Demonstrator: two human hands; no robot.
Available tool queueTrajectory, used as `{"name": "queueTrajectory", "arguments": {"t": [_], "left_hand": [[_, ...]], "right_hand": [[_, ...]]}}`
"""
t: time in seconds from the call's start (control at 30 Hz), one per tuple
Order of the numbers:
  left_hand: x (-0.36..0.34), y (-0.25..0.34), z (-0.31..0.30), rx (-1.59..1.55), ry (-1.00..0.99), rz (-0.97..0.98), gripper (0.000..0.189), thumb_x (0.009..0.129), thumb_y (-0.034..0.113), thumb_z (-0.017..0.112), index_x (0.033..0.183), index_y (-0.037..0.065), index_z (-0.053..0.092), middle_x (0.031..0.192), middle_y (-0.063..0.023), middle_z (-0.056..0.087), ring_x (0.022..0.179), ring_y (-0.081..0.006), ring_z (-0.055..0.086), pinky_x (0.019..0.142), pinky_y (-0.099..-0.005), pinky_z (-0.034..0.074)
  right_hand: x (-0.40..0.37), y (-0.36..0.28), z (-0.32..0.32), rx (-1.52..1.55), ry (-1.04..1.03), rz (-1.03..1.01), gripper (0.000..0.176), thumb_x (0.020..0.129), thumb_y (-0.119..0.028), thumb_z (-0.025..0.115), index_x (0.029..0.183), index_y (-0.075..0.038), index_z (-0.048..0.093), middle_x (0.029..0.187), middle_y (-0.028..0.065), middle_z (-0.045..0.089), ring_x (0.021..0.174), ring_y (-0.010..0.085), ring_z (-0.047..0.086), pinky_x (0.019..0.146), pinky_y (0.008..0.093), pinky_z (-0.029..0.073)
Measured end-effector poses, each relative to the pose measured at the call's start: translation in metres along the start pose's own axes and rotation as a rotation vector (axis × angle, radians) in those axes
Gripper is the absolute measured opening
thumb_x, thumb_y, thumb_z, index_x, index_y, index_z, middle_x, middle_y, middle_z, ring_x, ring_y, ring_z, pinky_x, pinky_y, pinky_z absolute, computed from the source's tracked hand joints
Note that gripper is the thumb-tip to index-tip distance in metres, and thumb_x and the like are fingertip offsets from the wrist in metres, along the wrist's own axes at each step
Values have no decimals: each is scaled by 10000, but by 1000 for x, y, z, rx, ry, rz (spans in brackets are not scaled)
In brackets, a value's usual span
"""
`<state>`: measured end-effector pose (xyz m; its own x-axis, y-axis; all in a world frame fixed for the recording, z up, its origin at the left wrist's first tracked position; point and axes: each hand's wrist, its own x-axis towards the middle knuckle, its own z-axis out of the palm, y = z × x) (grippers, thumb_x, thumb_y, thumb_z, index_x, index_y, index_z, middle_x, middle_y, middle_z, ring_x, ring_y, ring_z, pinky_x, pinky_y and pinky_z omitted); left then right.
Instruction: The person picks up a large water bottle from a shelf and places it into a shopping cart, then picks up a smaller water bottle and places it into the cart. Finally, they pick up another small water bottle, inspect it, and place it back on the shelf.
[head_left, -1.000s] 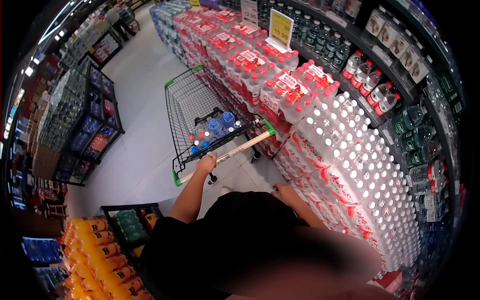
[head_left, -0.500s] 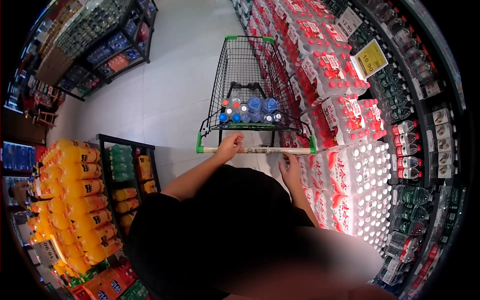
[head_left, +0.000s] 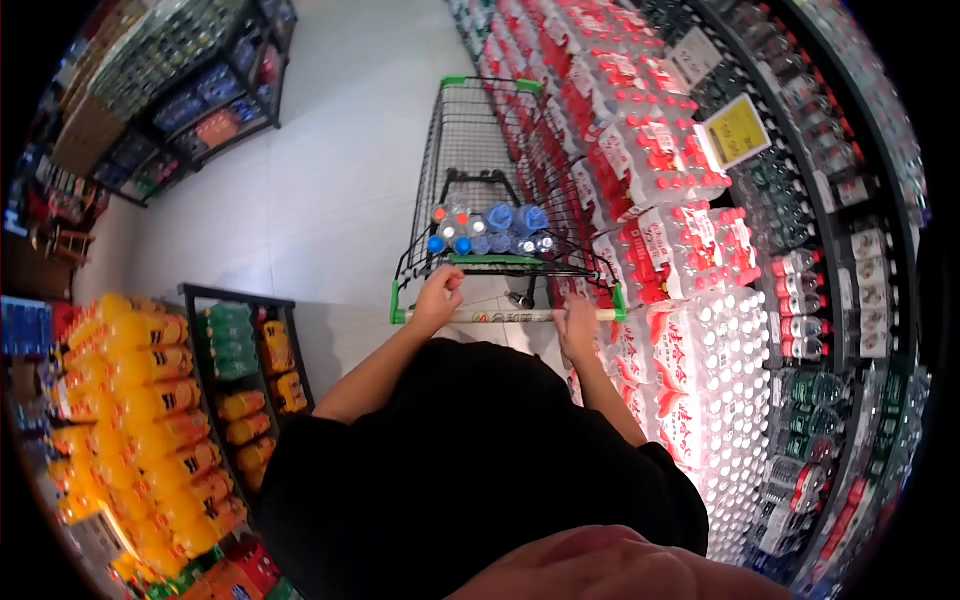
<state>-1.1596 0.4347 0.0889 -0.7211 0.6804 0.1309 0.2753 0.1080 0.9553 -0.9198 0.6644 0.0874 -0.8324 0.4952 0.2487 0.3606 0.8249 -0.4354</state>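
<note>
A black wire shopping cart (head_left: 432, 150) with green corners stands in front of me. Its pale handle bar (head_left: 512, 317) runs crosswise close to my body. My left hand (head_left: 438, 299) lies over the left part of the bar, fingers curled into a loose fist beyond it; nothing shows inside. Near the bar's right end, my right hand (head_left: 577, 326) is closed around it, the fingertips partly hidden. At the near end of the basket sit several bottles (head_left: 490, 230) with blue, white and orange caps.
Stacked packs of red-capped water bottles (head_left: 650, 160) and white-capped bottles (head_left: 690, 370) stand close on the right, before a bottle shelf (head_left: 830, 200). Orange drink bottles (head_left: 150, 400) and a black rack (head_left: 240, 300) are on the left. Pale aisle floor (head_left: 330, 130) runs ahead.
My right hand has come from beside the handle bar onto it and closed. My left hand has shifted slightly left. The cart sits a little further left and nearer in view.
</note>
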Motion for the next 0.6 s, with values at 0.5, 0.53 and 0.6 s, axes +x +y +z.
{"name": "queueTrajectory", "arguments": {"t": [0.5,0.53,0.6], "left_hand": [[64,-37,-5,47,-179,-8,264,879,-67,509,1106,54,451,820,-22,370,742,-136,405,685,-263,404],[68,-39,-4,33,-188,-37,259,885,-58,510,1109,57,449,821,-21,368,744,-136,401,689,-262,401],[77,-51,0,25,-200,-66,242,904,-25,518,1116,66,445,831,-21,366,753,-133,392,718,-276,398]], "right_hand": [[-12,0,5,-163,-64,-17,453,889,-442,625,1118,-51,607,1132,129,548,1091,331,487,1050,480,316],[-12,1,5,-142,-92,-1,459,889,-448,625,1129,-57,609,1127,126,549,1101,329,487,1053,485,313],[-11,2,6,-137,-170,47,458,878,-462,630,1131,-81,633,1124,114,555,1130,310,485,1068,465,304]]}}
